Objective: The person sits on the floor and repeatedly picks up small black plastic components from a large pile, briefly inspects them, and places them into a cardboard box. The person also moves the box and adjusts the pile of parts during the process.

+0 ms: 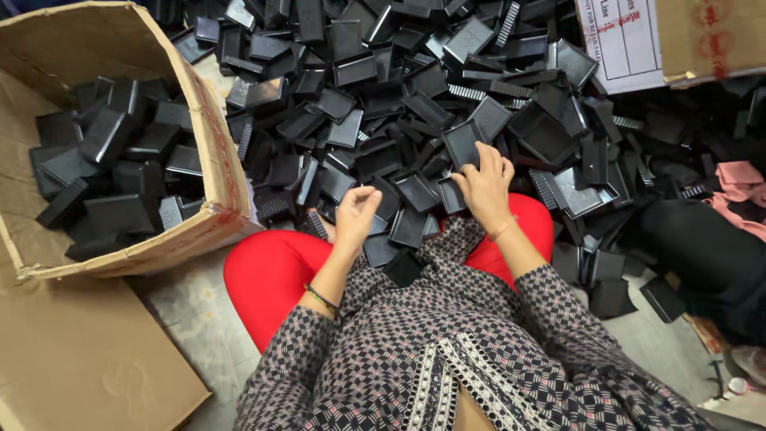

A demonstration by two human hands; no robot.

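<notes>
A big heap of small black plastic tray-like parts (pixel 415 104) covers the floor in front of me. My right hand (pixel 484 185) rests palm down on the near edge of the heap, its fingers touching one black square part (pixel 461 144). My left hand (pixel 355 214) hovers beside it with fingers curled loosely; I cannot tell if it holds anything. A few black parts (pixel 405 231) lie on my lap between the red trouser knees.
An open cardboard box (pixel 215 152) at the left holds several of the same black parts. Flat cardboard (pixel 88 359) lies at the lower left. Another carton with a white label (pixel 630 40) stands at the top right. Pink cloth (pixel 742 187) and a dark shape sit at the right.
</notes>
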